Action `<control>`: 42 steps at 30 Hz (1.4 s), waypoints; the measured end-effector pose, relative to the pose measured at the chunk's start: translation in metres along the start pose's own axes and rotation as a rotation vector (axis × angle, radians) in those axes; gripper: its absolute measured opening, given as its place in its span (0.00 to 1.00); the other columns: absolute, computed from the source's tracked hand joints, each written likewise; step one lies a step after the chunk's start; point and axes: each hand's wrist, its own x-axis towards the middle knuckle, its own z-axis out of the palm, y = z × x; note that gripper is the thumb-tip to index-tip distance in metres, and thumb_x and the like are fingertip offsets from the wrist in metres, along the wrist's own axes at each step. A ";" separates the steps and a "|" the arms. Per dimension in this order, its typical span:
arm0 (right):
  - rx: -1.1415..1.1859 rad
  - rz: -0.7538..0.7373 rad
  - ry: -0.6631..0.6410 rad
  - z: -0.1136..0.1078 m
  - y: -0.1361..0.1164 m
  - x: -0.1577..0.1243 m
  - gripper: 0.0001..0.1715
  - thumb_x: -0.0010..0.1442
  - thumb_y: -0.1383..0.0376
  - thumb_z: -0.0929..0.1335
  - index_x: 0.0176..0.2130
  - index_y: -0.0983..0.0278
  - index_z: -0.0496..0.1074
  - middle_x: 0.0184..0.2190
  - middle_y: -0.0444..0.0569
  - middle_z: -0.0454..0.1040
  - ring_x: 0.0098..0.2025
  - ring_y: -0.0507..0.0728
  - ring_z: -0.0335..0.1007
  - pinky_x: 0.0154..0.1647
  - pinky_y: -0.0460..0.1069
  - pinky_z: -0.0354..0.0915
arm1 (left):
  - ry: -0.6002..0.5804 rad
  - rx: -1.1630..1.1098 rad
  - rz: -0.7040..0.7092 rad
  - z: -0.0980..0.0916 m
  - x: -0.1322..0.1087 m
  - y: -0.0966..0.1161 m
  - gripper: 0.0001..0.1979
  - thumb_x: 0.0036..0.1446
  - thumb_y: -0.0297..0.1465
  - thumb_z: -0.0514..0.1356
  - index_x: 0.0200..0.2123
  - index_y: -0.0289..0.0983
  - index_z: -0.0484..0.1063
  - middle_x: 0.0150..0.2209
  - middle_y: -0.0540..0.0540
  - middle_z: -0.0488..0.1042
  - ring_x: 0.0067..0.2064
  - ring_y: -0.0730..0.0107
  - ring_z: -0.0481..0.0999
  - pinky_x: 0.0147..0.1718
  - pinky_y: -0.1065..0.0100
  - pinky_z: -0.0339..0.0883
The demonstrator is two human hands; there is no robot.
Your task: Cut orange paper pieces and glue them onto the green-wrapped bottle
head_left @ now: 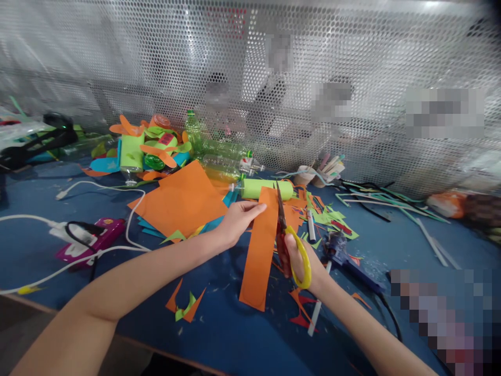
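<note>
My left hand (241, 218) pinches the left edge of a long orange paper strip (259, 256) near its upper end. In my right hand (307, 261) is a pair of scissors (297, 256) with yellow handles, its dark blades pointing up along the strip's right edge. The blade tips look slightly parted at the strip's top right. Behind the strip lies a plastic bottle wrapped in light green paper (250, 188). Orange and green paper scraps (329, 216) spread to the right of the blades.
Large orange sheets (183, 201) lie left of my hand. Decorated bottles (133, 151) and green bottles (221, 151) stand behind. A blue glue gun (352, 266) rests right; a purple power strip (96, 240) with white cables sits left. A perforated metal panel (156, 68) closes the back.
</note>
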 end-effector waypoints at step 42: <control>0.047 -0.018 -0.035 -0.001 0.002 0.001 0.25 0.57 0.43 0.56 0.27 0.60 0.57 0.14 0.37 0.57 0.09 0.48 0.55 0.09 0.44 0.56 | -0.375 0.610 -0.034 0.007 -0.016 0.015 0.23 0.57 0.49 0.47 0.24 0.38 0.67 0.19 0.47 0.68 0.21 0.71 0.69 0.24 0.69 0.62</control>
